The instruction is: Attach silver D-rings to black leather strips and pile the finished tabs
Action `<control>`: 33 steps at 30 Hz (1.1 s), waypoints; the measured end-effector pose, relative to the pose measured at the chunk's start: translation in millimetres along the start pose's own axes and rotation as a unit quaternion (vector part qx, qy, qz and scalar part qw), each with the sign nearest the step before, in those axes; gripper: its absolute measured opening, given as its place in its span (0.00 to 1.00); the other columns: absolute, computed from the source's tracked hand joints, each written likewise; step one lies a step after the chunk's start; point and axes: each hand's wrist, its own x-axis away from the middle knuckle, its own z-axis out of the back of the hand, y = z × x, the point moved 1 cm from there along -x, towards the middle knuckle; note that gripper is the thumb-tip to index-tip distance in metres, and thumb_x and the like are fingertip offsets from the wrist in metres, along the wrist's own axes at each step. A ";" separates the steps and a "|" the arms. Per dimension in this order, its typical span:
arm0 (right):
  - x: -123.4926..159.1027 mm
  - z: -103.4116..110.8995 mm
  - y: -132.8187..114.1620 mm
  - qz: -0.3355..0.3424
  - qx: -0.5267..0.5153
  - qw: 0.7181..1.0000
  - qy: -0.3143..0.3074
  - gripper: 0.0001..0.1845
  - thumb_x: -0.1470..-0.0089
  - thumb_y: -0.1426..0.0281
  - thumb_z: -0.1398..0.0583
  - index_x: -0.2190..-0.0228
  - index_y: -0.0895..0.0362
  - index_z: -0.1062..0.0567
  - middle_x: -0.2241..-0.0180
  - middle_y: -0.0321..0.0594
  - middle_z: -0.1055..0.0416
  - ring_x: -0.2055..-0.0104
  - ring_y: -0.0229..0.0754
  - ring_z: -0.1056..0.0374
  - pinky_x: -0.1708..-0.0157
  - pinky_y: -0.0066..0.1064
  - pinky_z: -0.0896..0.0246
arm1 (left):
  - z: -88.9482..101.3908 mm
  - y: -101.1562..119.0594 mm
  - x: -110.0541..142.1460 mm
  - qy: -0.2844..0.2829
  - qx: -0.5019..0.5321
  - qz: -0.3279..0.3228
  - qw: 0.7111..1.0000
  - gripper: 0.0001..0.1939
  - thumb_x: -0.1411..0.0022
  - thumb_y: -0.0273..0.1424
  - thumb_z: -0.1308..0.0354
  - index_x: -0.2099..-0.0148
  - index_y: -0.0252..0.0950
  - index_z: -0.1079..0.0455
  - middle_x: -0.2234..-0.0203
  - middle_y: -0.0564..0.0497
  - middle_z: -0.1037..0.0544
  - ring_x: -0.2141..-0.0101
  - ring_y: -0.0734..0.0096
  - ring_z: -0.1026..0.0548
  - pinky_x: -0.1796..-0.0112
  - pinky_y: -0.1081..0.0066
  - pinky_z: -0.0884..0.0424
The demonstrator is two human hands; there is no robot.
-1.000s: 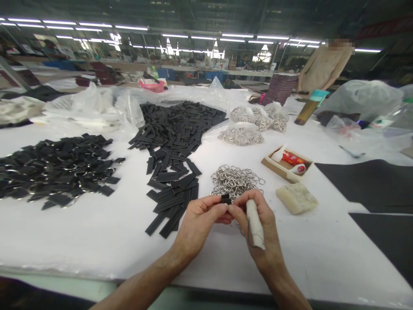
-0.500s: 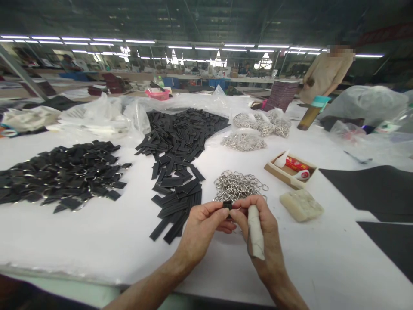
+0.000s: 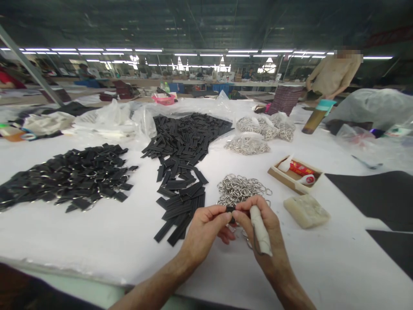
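Both hands meet in front of the pile of metal rings (image 3: 240, 187), pinching one small black strip (image 3: 230, 209) between thumbs and forefingers. My left hand (image 3: 201, 230) grips its left end, the lower fingers curled beneath. My right hand (image 3: 272, 230) holds the other end and also carries a white-wrapped handle (image 3: 260, 232) against the palm; its working end is hidden. A few loose rings show below, between the hands. Whether a ring sits in the pinched strip I cannot tell. Left of my hands lie flat black strips (image 3: 183, 202), heaped farther back.
Folded black tabs with rings (image 3: 77, 176) form a pile at left. At right are a shallow box (image 3: 290, 181) with a red tube, a pale yellowish block (image 3: 306, 211) and black sheets (image 3: 374, 198). Bagged rings (image 3: 248, 144), a bottle (image 3: 318, 118) and a standing person are farther back.
The view has shifted slightly, so the table's things appear a little lower and to the right. Both hands still pinch the black strip, which now shows as a lower, flatter band between the fingertips.
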 end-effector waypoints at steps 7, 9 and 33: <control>-0.9 3.9 0.8 0.029 0.011 1.000 -0.001 0.09 0.48 0.67 0.40 0.73 0.54 0.37 0.73 0.32 0.34 0.72 0.35 0.39 0.73 0.26 0.43 | 2.2 2.7 -2.4 0.024 -0.100 -0.082 0.991 0.10 0.43 0.33 0.44 0.72 0.32 0.27 0.68 0.50 0.26 0.85 0.84 0.38 0.85 0.79 0.41; -1.2 2.4 0.8 0.030 0.004 1.000 0.007 0.09 0.49 0.67 0.40 0.73 0.54 0.37 0.71 0.33 0.33 0.71 0.36 0.38 0.72 0.27 0.42 | 0.2 2.5 -3.3 0.003 -0.068 -0.050 0.996 0.11 0.42 0.33 0.46 0.67 0.32 0.26 0.78 0.51 0.27 0.85 0.79 0.35 0.85 0.78 0.39; 4.9 24.8 0.0 -0.049 0.009 0.998 -0.036 0.14 0.51 0.59 0.38 0.73 0.55 0.34 0.76 0.35 0.31 0.76 0.37 0.37 0.78 0.26 0.42 | 4.8 -2.3 -7.0 0.023 0.089 0.027 0.995 0.05 0.50 0.28 0.38 0.71 0.30 0.25 0.76 0.47 0.20 0.74 0.66 0.22 0.71 0.70 0.26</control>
